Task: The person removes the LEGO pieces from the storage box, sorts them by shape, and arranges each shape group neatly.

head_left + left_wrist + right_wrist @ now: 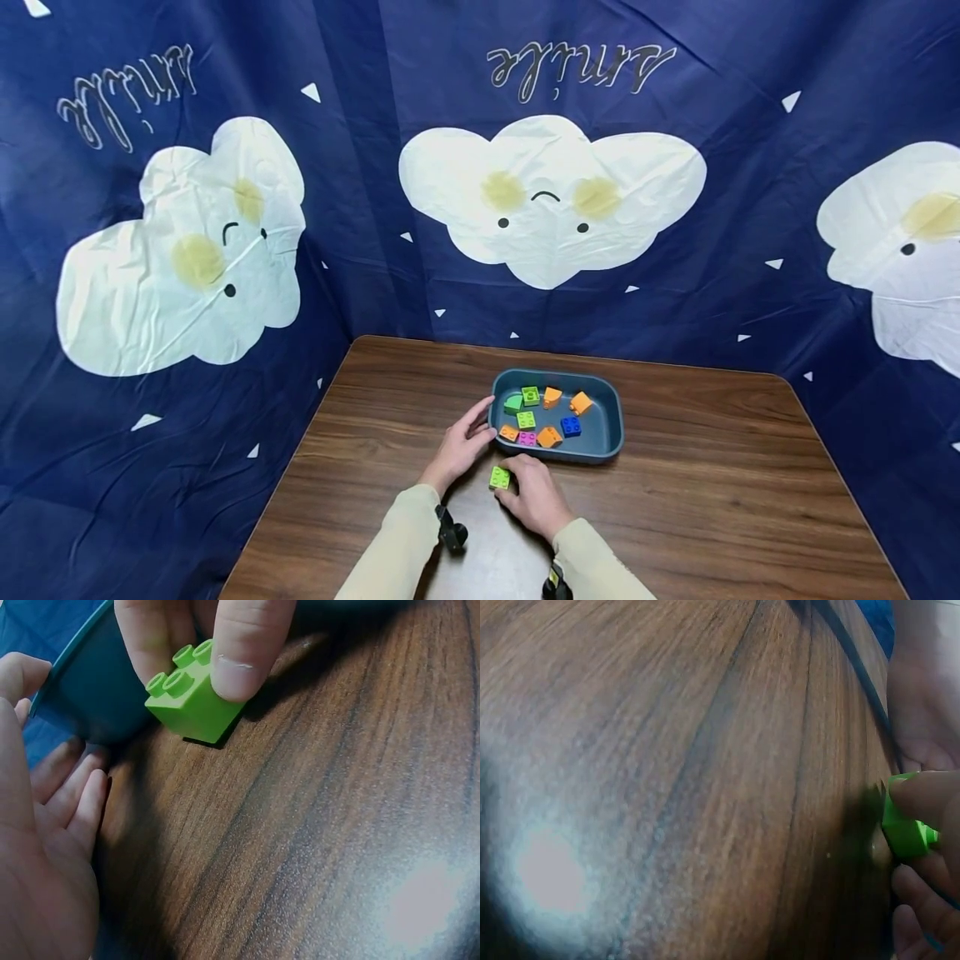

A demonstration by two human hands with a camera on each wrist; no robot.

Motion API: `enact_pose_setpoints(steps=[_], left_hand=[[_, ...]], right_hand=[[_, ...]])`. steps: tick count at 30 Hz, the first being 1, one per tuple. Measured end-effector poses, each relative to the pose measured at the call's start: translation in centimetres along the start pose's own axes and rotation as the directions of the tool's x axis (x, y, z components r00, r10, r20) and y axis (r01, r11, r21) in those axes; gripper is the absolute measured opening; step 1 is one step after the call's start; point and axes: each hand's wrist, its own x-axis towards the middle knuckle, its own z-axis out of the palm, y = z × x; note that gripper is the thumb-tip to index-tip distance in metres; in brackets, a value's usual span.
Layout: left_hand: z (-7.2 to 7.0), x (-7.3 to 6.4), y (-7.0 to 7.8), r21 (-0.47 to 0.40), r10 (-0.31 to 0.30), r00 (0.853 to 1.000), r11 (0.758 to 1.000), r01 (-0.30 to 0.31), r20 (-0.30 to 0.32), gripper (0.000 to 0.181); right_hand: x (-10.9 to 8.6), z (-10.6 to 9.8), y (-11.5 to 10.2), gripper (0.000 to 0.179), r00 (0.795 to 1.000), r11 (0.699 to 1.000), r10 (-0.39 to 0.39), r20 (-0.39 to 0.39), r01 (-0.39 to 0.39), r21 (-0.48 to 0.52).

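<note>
My right hand (pixel 534 492) pinches a lime green toy building brick (pixel 499 477) between thumb and fingers, just in front of the blue tray (pixel 611 452). In the left wrist view the brick (pixel 191 705) shows its studs facing up, slightly tilted, low over the wood. The right wrist view has the brick (pixel 907 832) partly hidden by the fingers. At the tray's left end, my left hand (pixel 457 450) touches the rim and outer wall with its fingers extended.
Several bricks lie in the tray, among them a blue brick (pixel 571 427), a pink brick (pixel 527 438), a green piece (pixel 513 404) and an orange piece (pixel 581 403). The brown wooden table (pixel 712 500) meets a dark blue curtain (pixel 360 275) with printed clouds.
</note>
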Motion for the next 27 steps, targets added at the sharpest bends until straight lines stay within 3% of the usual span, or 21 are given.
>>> enact_pose_setpoints(steps=[13, 17, 20, 24, 27], left_hand=[[-0.2, 0.0, 0.0, 0.013, -0.001, 1.000, 1.000, 0.000, 0.023, 0.060], [-0.2, -0.7, 2.0, -0.002, 0.007, 1.000, 1.000, -0.007, 0.019, 0.059], [-0.1, -0.8, 2.5, 0.003, -0.004, 1.000, 1.000, 0.004, 0.017, 0.059], [0.1, -0.2, 0.6, 0.015, -0.014, 1.000, 1.000, 0.014, 0.004, 0.059], [0.0, 0.0, 0.0, 0.004, -0.010, 1.000, 1.000, 0.010, 0.000, 0.059]], right_hand=[[-0.1, 0.0, 0.7, 0.034, 0.999, 0.999, -0.033, 0.014, 0.033, 0.016], [0.1, 0.0, 0.7, 0.035, 0.999, 0.999, -0.041, 0.020, 0.041, 0.010], [0.0, -0.2, 0.7, 0.036, 0.999, 0.999, -0.039, 0.030, 0.039, 0.011], [-0.1, -0.2, 0.7, 0.037, 0.999, 0.999, -0.035, 0.033, 0.035, 0.010], [-0.1, -0.1, 0.7, 0.038, 0.999, 0.999, -0.036, 0.029, 0.036, 0.014]])
